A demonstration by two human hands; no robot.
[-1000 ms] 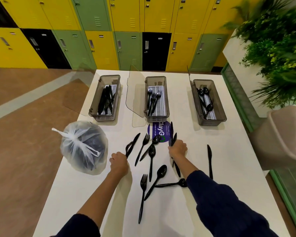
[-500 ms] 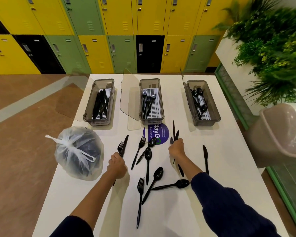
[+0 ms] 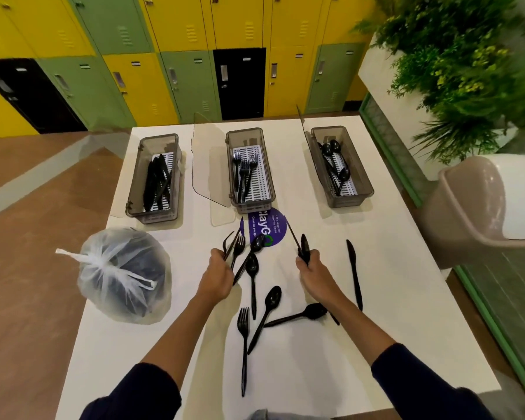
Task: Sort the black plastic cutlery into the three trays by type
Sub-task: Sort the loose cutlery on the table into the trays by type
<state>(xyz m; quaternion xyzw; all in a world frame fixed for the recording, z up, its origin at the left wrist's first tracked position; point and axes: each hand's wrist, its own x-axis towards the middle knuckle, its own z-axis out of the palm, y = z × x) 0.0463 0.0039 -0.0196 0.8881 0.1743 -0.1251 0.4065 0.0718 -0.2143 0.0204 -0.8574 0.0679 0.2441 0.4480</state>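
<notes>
Three grey trays stand in a row at the far side of the white table: the left tray (image 3: 134,189) holds knives, the middle tray (image 3: 267,180) forks, the right tray (image 3: 362,177) spoons. My left hand (image 3: 215,277) grips a fork and a knife (image 3: 229,247), lifted off the table. My right hand (image 3: 312,268) grips a spoon and a knife (image 3: 300,242) that stick up toward the trays. Loose on the table lie several spoons (image 3: 252,268), a fork (image 3: 243,334) near me and a knife (image 3: 355,271) at the right.
A tied translucent plastic bag (image 3: 125,274) with dark contents sits at the table's left edge. A purple round sticker (image 3: 273,225) lies below the middle tray. Clear tray lids (image 3: 209,162) stand open. A beige chair (image 3: 473,207) and plants are at the right.
My left hand has raised its fork and knife off the table and moved forward. My right hand keeps its grip on its pieces. The camera view has tilted down slightly.
</notes>
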